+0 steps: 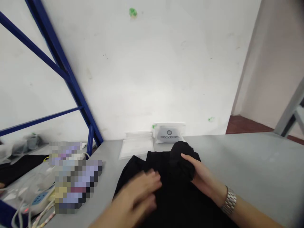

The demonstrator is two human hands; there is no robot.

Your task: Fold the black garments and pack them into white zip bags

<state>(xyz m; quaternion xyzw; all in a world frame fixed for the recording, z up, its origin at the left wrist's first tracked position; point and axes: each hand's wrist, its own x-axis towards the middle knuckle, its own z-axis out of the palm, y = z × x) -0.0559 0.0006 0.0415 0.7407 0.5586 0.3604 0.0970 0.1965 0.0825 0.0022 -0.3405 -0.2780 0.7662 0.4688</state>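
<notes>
A black cloth garment (171, 196) lies spread over the near part of the grey table. My right hand (201, 177), with a metal-band watch on the wrist, is closed around a bunched, rounded part of the black cloth at its far right. The thumb rests on top of that bunch, and the other fingers are mostly hidden behind it. Over the left side of the garment is my left hand (140, 190), blurred by motion. Its fingers are stretched forward with the thumb apart, holding nothing; whether it touches the cloth I cannot tell.
Against the white wall stands a clear ROCKBROS pouch (169, 133); flat plastic bags (137, 146) lie beside it on the table (242, 164). A blue metal frame (68, 72) rises at left. A power strip (40, 199), cables and a pixelated item (80, 186) sit at lower left.
</notes>
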